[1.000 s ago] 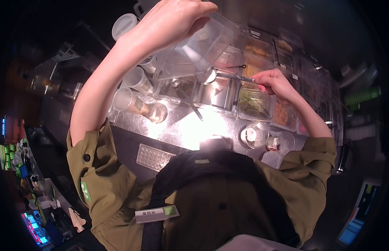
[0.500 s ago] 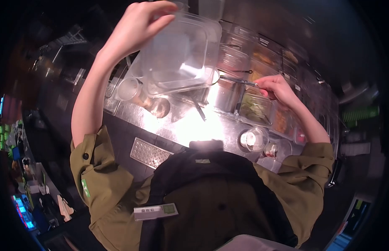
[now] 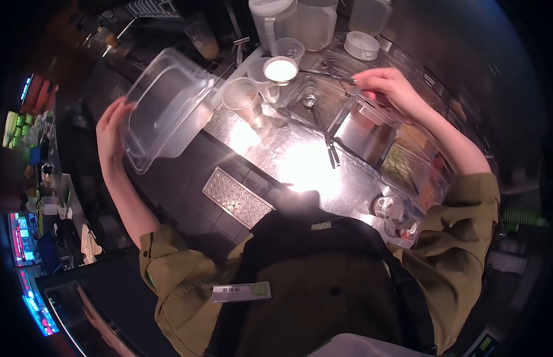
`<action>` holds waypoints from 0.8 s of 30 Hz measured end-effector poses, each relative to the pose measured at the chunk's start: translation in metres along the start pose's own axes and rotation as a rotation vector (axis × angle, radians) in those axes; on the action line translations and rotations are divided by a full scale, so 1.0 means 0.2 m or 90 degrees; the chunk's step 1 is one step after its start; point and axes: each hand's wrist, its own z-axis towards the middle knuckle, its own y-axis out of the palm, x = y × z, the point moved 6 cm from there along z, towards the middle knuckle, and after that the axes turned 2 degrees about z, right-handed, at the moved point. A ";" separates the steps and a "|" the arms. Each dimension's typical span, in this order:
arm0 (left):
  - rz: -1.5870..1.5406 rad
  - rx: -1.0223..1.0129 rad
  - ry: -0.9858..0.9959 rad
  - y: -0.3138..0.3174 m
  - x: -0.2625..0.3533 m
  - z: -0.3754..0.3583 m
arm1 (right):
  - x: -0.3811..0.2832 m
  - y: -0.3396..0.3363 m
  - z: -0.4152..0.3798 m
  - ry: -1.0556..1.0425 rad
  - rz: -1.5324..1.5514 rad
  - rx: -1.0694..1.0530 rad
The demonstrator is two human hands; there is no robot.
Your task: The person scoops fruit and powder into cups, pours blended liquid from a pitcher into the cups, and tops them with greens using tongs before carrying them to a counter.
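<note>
My left hand (image 3: 110,128) grips a clear plastic bin (image 3: 163,104), held tilted out to the left, away from the counter. My right hand (image 3: 388,88) holds the handle of a long metal ladle (image 3: 282,70); its round bowl looks white inside and hovers over clear plastic cups (image 3: 244,98) at the back of the steel counter (image 3: 288,160). Tongs (image 3: 330,146) lie on the counter below the ladle.
Clear topping bins (image 3: 407,160) run along the right side of the counter. A small cup (image 3: 390,209) stands near my right elbow. Jugs and a lidded tub (image 3: 315,21) stand at the back. A ridged metal plate (image 3: 238,197) sits near me.
My left hand has swung the clear bin from above the counter down and out to the left. The ladle in my right hand has moved left, over the cups.
</note>
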 end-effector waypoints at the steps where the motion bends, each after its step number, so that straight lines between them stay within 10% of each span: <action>1: 0.004 0.020 -0.031 -0.06 -0.08 -0.04 | -0.01 0.06 0.05 -0.002 -0.010 -0.010; 11: -0.086 0.003 -0.204 -0.02 -0.76 -0.39 | 0.06 0.39 0.42 -0.080 -0.140 -0.116; 20: -0.066 -0.079 -0.241 0.22 -0.81 -0.45 | -0.03 0.71 0.18 -0.961 -1.038 -0.064; 24: -0.084 -0.127 -0.246 0.37 -0.70 -0.51 | -0.05 0.65 0.20 -0.848 -0.950 -0.090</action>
